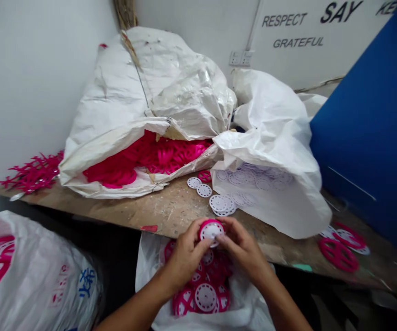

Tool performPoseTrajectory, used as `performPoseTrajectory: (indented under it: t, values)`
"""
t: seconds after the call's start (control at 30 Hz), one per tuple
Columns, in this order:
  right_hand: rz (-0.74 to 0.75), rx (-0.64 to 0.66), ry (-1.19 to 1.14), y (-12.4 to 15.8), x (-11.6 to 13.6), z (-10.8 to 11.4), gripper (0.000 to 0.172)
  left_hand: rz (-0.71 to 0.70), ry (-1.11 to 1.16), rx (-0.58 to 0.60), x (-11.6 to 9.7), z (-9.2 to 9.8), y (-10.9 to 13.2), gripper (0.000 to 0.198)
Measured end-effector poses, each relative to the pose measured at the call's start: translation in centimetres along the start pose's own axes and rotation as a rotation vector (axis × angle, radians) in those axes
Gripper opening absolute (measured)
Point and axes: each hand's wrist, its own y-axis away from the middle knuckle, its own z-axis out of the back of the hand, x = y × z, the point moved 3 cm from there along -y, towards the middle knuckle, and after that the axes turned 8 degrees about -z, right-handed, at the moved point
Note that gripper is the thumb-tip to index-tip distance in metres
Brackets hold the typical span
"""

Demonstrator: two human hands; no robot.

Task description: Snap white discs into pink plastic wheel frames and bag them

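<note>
Between them, my left hand point(188, 246) and my right hand point(238, 241) grip a pink plastic wheel with a white slotted disc point(211, 231) set on its face. Fingers of both hands curl round its rim, and the thumbs press on the white disc. Just below the hands, a white sack point(148, 271) holds several pink wheels, some with white discs on them point(205, 297). A few loose white discs point(221, 203) lie on the wooden table beyond my hands, near the mouth of a bag.
A big white sack point(115, 92) of pink parts point(150, 156) lies open on the table point(115, 209). Right of it, another sack point(270, 105) spills white discs. Pink wheels point(338, 253) lie at right by a blue panel point(374, 128). A filled bag point(46, 257) stands at lower left.
</note>
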Motion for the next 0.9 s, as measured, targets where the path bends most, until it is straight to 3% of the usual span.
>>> performPoseTrajectory:
  t: [0.2,0.27,0.33,0.37,0.43,0.5,0.6,0.67,0.77,0.9]
  values:
    - [0.072,0.11,0.186,1.5,-1.2,-0.5,0.035,0.094,0.03,0.068,0.6,0.4,1.8,0.032]
    - [0.079,0.165,0.261,0.6,-0.7,-0.2,0.038,0.098,-0.037,0.172,0.0,2.0,1.2,0.037]
    - [0.1,0.116,0.371,-1.1,0.0,0.7,0.035,0.022,-0.243,0.183,-1.2,4.9,-0.5,0.037]
    - [0.12,0.04,0.433,-2.2,0.4,1.3,0.033,-0.037,-0.388,0.12,-1.9,6.8,-1.7,0.034]
    - [0.159,-0.155,0.559,-4.4,0.7,2.5,0.033,-0.211,-0.802,-0.12,-3.5,11.1,-4.7,0.025]
    - [0.159,-0.288,0.689,-6.4,0.3,3.2,0.037,-0.228,-0.921,-0.268,-3.9,14.8,-7.9,0.024]
    - [0.125,-0.29,0.85,-8.3,-0.8,3.4,0.039,-0.176,-1.025,-0.428,-3.0,19.0,-12.3,0.025]
    - [0.137,-0.273,0.898,-8.8,-1.3,3.3,0.039,-0.133,-1.065,-0.49,-1.8,20.4,-14.3,0.031]
    - [0.131,-0.311,0.918,-8.8,-1.1,3.5,0.041,-0.108,-1.077,-0.515,-0.4,20.9,-15.9,0.043]
    - [0.108,-0.352,0.918,-8.2,-0.4,4.1,0.036,-0.122,-1.01,-0.495,-0.2,20.2,-15.4,0.022]
